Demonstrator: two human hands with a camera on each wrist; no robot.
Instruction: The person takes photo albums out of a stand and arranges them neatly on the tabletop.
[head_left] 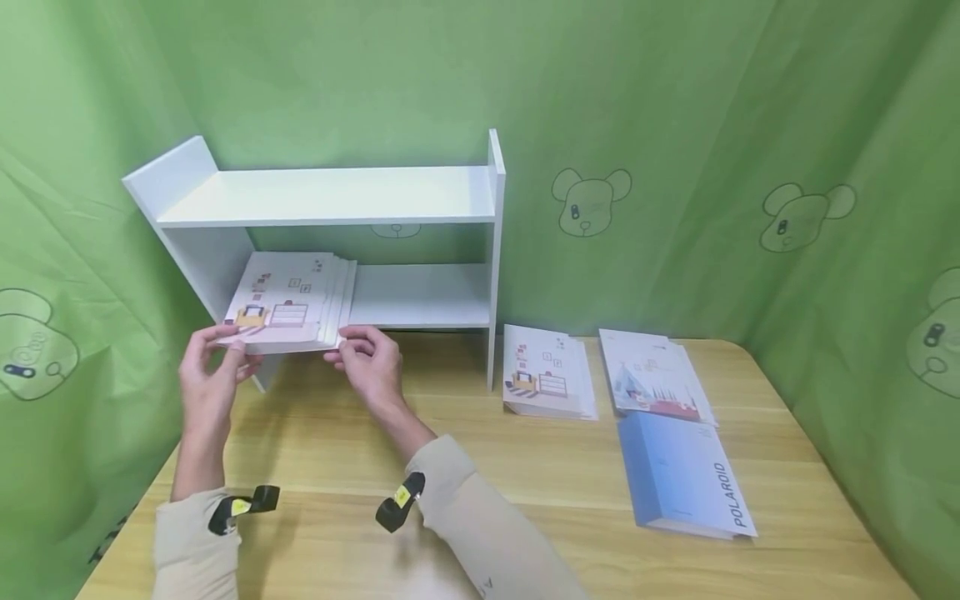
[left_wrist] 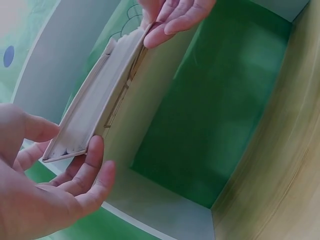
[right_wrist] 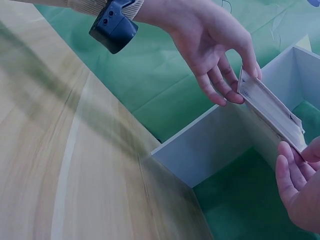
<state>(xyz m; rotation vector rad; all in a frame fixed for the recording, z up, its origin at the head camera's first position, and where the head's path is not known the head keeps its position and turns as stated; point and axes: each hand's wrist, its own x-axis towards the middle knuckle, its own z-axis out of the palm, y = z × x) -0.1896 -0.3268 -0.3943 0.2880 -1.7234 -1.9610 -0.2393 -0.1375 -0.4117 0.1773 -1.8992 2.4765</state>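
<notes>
A white book [head_left: 285, 287] with a drawn yellow chair and cabinet on its cover lies flat at the left of the shelf unit's lower board, its front edge sticking out. My left hand [head_left: 210, 375] pinches the front left corner, thumb above and fingers beneath. At the front right corner, my right hand [head_left: 372, 362] grips the book between thumb and fingers. In the left wrist view the book's page edge [left_wrist: 95, 105] shows between the left hand [left_wrist: 55, 185] and the right hand [left_wrist: 175, 17]. Both hands also appear around the book [right_wrist: 272, 112] in the right wrist view.
The white shelf unit [head_left: 330, 196] stands at the back left of the wooden table [head_left: 337, 467]. To its right lie a matching book [head_left: 547, 367], a white book with a blue-and-red drawing [head_left: 652, 375], and a blue book marked POLAROID [head_left: 682, 475]. A green curtain [head_left: 675, 108] hangs behind.
</notes>
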